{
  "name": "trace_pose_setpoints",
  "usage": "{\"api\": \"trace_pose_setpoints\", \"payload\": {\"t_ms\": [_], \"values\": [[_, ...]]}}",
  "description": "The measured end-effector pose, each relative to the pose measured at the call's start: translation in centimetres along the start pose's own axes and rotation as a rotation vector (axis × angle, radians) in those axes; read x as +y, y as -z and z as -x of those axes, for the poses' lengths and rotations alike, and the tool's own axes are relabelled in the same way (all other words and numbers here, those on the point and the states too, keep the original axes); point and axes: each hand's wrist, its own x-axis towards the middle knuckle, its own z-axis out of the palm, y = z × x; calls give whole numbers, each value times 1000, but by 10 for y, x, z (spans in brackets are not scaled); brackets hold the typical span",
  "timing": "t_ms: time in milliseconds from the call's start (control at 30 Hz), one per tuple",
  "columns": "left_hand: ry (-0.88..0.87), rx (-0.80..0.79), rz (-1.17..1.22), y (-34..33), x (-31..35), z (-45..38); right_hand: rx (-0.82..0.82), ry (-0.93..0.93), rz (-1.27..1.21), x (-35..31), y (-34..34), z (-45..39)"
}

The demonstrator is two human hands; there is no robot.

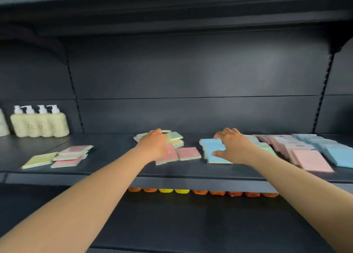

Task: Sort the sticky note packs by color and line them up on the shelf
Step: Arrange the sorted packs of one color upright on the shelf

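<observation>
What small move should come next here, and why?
Probably the right hand should slide the blue packs under it rightward to the blue row; they sit apart from it, while the left hand rests on the mixed pile.

Am looking at shop interior, retail aisle. Dark metal gondola shelving (pixel 114 178) is running full width, slotted uprights (pixel 324 92) and bracket arms showing at back panel. Identical pump bottles (pixel 39 123) are standing in row at left. Sticky note packs (pixel 313 158) are lying in multiples on shelf. Orange and yellow goods (pixel 202 192) are lining tier beneath.
</observation>
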Motion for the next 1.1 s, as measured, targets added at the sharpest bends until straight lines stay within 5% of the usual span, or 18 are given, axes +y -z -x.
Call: {"api": "trace_pose_setpoints", "payload": {"t_ms": [400,800,1100], "values": [[130,-54,329,-47,-126,5,-99,-112,-335,-120,-52,-43],[435,-160,1129,-106,-156,-93,-314,-250,-528,-114,-88,-133],[506,-269,1234,-111,-160,-128,-396,-234,-615,-91,-89,-160]]}}
